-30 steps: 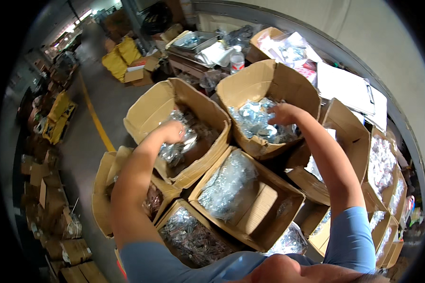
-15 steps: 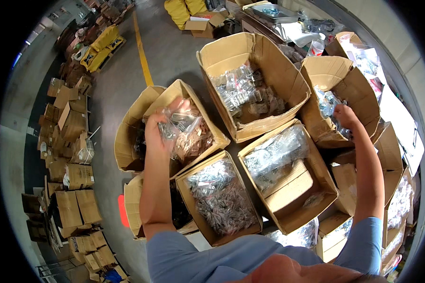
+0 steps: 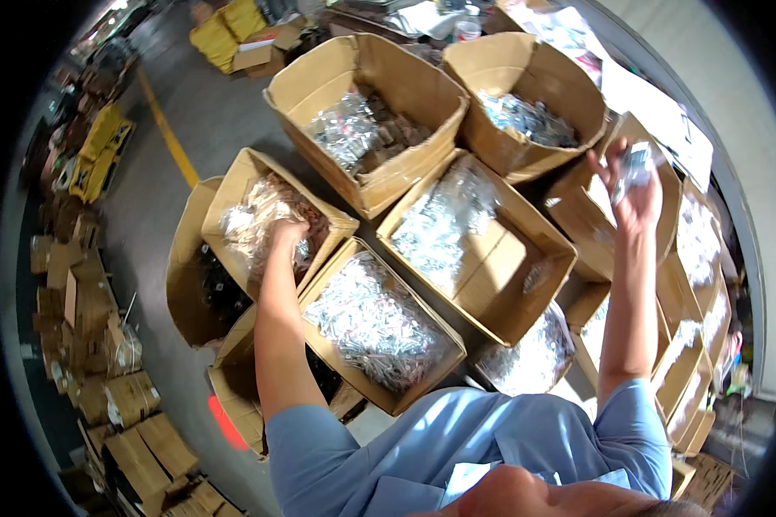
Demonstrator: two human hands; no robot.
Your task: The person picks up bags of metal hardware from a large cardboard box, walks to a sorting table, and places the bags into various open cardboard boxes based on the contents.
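My left hand (image 3: 290, 231) reaches down into a cardboard box (image 3: 340, 226) of copper-coloured pieces and clear bags (image 3: 263, 205); its fingers are hidden among the contents. Raised at the right, my right hand (image 3: 636, 200) is turned palm up, thumb and fingers partly spread, with a small clear plastic bag (image 3: 636, 164) of pale parts resting in it. Behind and left of that hand stands a deep carton (image 3: 491, 65) holding bluish-silver bagged parts (image 3: 530, 119).
A large carton (image 3: 306, 86) of bagged metal pieces stands at the back centre. Nearer me are a box of small silver parts (image 3: 375, 319) and a half-filled box (image 3: 491, 258). More cartons crowd the right. Stacked boxes (image 3: 134, 452) line the left side beyond the floor.
My right hand has come out of the back-right carton with a small bag. My left hand, earlier holding a clear bag above its box, is now lower inside it. The whole view has shifted.
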